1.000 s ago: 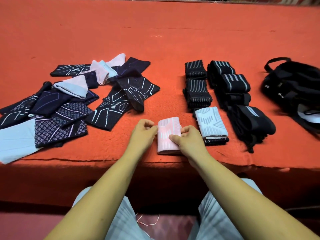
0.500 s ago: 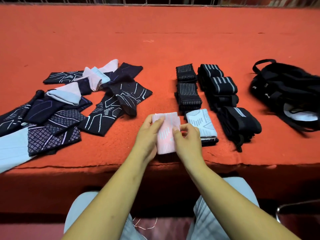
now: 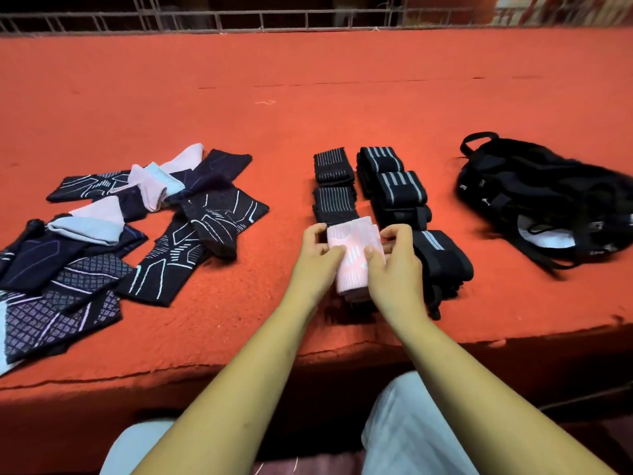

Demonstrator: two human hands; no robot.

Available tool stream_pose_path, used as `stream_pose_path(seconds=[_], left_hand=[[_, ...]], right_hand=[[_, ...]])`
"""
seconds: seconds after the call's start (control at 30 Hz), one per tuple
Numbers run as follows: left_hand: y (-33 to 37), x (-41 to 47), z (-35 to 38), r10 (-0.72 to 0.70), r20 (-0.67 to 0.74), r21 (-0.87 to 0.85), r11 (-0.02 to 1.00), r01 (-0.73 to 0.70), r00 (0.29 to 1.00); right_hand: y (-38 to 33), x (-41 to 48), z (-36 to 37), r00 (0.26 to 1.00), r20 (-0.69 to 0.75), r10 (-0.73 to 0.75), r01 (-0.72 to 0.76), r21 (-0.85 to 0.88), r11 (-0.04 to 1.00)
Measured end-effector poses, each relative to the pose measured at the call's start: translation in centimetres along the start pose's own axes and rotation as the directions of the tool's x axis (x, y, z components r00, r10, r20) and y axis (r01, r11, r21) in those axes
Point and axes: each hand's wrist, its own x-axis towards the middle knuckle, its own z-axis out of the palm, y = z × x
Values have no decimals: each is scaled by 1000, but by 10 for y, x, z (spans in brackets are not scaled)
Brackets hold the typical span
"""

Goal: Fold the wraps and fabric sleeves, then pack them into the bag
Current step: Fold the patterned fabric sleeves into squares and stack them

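Both hands are on one item. I see the left hand (image 3: 317,255) partly closed; thumb on top of the pink sleeve (image 3: 354,248), fingers curled round its left edge; a pinch, not a fist. The right hand (image 3: 394,265) does much the same at the right edge; thumb on the top face, fingers bent round the side. Nothing else is in either hand.

The pink sleeve: folded into a short thick block; pale pink with white dashes and a brighter pink patch; long side running towards me. I cannot tell whether its near end rests on what lies beneath it. It sits well left of the bag (image 3: 534,197), with the striped wraps (image 3: 400,188) between the two.

The bag: black, slumped on the red cloth (image 3: 342,97); carry loop at its far left corner; something white showing at its near side; straps trailing towards me.

The striped wraps: black with grey bands, rolled or folded, in a column left of the bag; the nearest one lies just beside the right hand. The ribbed wraps (image 3: 334,186): black with fine pale lines; a second column, next further left of the bag; its near end is hidden behind the pink sleeve and the left hand.

The loose sleeves (image 3: 191,241): dark and patterned, a few pale pink or blue; unfolded and overlapping; far left of the bag.
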Motion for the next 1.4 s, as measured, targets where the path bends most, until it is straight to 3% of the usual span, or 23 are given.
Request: stream_pose_path(seconds=[0.13, 0.23, 0.33, 0.43, 0.7, 0.8, 0.93, 1.1, 1.2, 1.3, 1.4], left_hand=[[-20, 11, 8, 80, 36, 297, 951, -87, 996], [-38, 11, 12, 114, 43, 531, 839, -120, 993], [-48, 8, 18, 82, 95, 525, 843, -120, 992], [-59, 8, 19, 98, 123, 551, 821, -150, 988], [-55, 15, 4, 91, 197, 578, 793, -191, 976], [-39, 19, -24, 199, 168, 546, 796, -260, 965], [-16, 27, -81, 365, 54, 614, 722, -319, 930], [-15, 24, -175, 409, -103, 762, 618, -192, 907], [-31, 16, -227, 445, -185, 889, 455, -44, 876], [-54, 4, -259, 362, -217, 936, 340, 88, 907], [-70, 5, -270, 268, -228, 936, 324, 136, 936]], right_hand=[[23, 21, 0, 996, 87, 30, -16, -152, 988], [40, 21, 9, 994, 103, 35, -6, -266, 964], [50, 16, 16, 996, 85, 20, 3, -260, 966], [55, 12, 20, 985, 170, 30, 7, -211, 977], [50, 20, 17, 962, 266, 54, 39, -332, 942], [24, 33, 17, 976, 215, -22, 100, -358, 928], [-26, 40, 41, 954, 226, -197, 258, -282, 924], [-57, 30, 105, 882, 467, -58, 174, -208, 963], [-61, 21, 145, 808, 589, -21, 194, -232, 953], [-68, 10, 183, 779, 625, -49, 241, -226, 944], [-76, 2, 216, 776, 619, -120, 341, -252, 906]])
